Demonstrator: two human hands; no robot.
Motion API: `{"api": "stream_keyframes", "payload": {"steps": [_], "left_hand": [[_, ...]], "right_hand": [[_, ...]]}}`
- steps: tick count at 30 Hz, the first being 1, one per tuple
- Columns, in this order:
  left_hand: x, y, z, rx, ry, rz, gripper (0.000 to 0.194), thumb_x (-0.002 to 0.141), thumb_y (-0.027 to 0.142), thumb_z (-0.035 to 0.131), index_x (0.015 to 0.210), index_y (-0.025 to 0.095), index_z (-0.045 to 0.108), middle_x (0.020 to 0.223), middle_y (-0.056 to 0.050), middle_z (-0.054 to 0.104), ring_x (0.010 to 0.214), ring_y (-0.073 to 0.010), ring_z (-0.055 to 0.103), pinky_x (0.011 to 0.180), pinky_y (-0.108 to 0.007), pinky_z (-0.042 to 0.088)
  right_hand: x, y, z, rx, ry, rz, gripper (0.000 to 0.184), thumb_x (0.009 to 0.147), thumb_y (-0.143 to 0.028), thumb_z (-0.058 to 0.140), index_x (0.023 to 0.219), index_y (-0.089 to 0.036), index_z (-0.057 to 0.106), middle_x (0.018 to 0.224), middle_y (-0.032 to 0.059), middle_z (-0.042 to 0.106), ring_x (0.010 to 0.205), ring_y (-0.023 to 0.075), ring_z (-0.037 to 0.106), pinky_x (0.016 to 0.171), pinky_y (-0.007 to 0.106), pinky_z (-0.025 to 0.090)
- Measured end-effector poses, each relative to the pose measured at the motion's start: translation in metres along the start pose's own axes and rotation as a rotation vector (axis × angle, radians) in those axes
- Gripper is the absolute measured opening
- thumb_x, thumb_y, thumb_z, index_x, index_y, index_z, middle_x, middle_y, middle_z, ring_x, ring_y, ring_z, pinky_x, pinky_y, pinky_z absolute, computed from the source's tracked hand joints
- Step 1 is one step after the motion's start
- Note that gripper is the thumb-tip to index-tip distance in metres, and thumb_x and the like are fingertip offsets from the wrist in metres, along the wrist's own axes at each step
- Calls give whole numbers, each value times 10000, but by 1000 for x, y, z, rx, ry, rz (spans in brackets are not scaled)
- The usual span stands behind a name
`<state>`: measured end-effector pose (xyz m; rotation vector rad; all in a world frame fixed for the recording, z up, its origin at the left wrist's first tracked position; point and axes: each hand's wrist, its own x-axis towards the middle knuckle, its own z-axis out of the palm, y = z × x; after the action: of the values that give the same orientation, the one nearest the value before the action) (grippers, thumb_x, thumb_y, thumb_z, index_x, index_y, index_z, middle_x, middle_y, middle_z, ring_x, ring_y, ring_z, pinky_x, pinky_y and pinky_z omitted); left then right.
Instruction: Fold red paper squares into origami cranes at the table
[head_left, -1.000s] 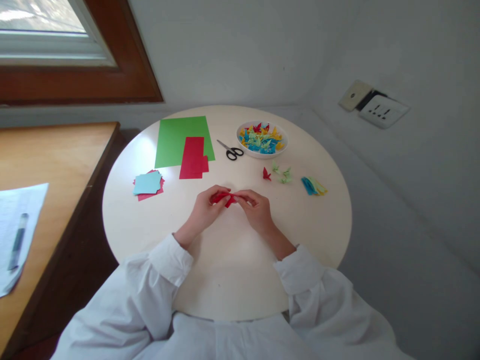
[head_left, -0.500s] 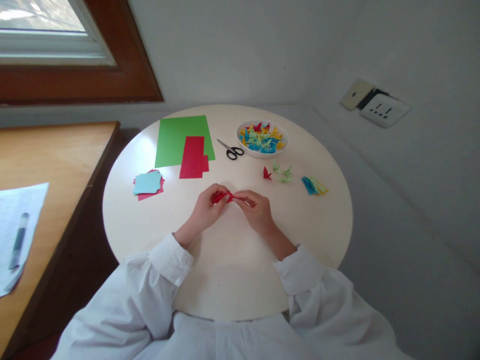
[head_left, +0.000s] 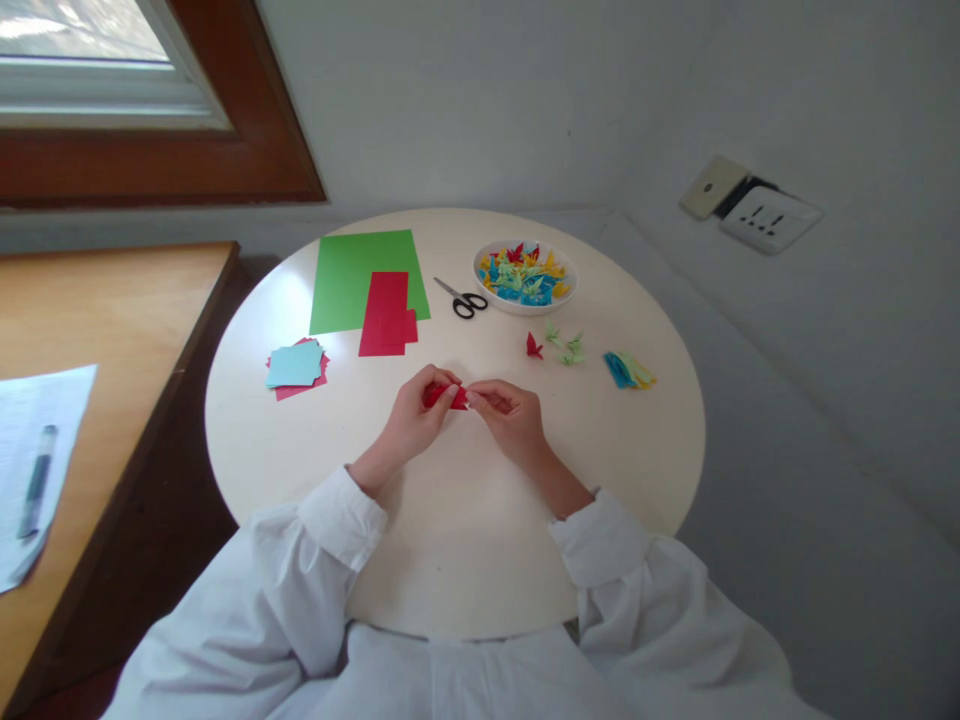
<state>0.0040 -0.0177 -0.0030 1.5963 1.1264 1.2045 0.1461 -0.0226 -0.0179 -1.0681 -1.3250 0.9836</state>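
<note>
Red piece: (head_left: 458,399) between the hands, above the near-middle of the tabletop (head_left: 457,540); its long axis runs roughly side to side, the right end dipping slightly towards the body.
Left hand: (head_left: 416,407) nearly closed, thumb over fingers, wrapped round the piece's left part; it covers more of it than the other hand does.
Right hand: (head_left: 517,425) thumb and forefinger pinched at the piece's right tip, the other fingers curled.
Folds: small, thin, creased paper; exact layers hidden by the fingers.
Red bird: (head_left: 533,347) pointed, folded paper, beyond the right hand, beside pale green birds (head_left: 573,350).
Bowl: (head_left: 525,308) white, shallow, smooth, heaped with coloured folded shapes.
Scissors: (head_left: 464,305) black loops, slim metal blades, just left of the bowl.
Red sheet: (head_left: 384,315) flat, oblong, matt, overlapping the green sheet (head_left: 337,285).
Blue squares: (head_left: 294,366) loosely stacked, left of the left hand.
</note>
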Motion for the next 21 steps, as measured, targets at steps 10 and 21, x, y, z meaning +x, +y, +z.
{"api": "stream_keyframes", "payload": {"steps": [10,21], "left_hand": [[-1,-1,1,7,8,27,106,797,234,521,728,181,461,845,-51,592,726,-129,568,676,-274,470],[-2,-3,3,-11,20,24,80,782,210,528,731,168,483,818,-49,579,685,-120,559,639,-266,471]], "right_hand": [[0,-3,2,67,20,64,113,645,-281,690,667,-178,649,685,28,690,649,162,657,664,310,560],[-1,-3,3,83,34,70,91,627,-249,683,634,-173,633,679,21,677,650,148,648,672,295,553]]}}
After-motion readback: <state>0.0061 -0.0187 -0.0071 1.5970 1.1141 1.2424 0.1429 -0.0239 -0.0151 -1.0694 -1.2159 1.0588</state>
